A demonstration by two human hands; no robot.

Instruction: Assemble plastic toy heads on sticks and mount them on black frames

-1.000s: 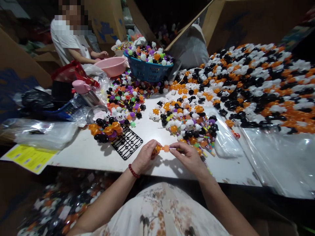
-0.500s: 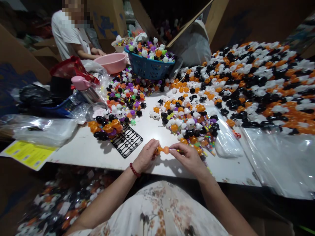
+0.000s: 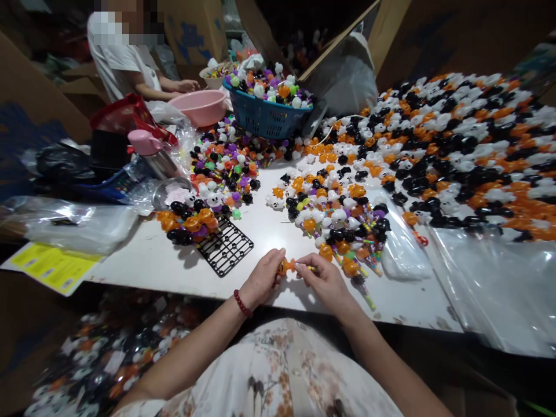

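Note:
Near the front edge of the white table [image 3: 160,272], my left hand [image 3: 263,278] is closed around a small orange pumpkin piece [image 3: 284,266] with a dark face marking. Its narrow orange neck points right, toward my right hand [image 3: 320,279]. The fingertips of that hand pinch a thin multicoloured stick [image 3: 311,268], mostly covered by the fingers. The neck and the right fingertips meet or nearly meet; which, I cannot tell. Just beyond lies a pile of finished-looking sticks [image 3: 336,217] with orange, white and black toppers. A black grid rack [image 3: 226,246] holding several toppers stands left of my hands.
A large heap of orange, white and black figures [image 3: 460,145] covers the right side. Clear plastic bags [image 3: 499,284] lie at the front right. A blue basket [image 3: 267,116] and pink basin [image 3: 200,107] stand behind. A co-worker [image 3: 125,69] is at the back left.
My right hand has come closer to my left, and less orange shows between them. The co-worker's hand has lifted above the basin's edge. The view has shifted slightly.

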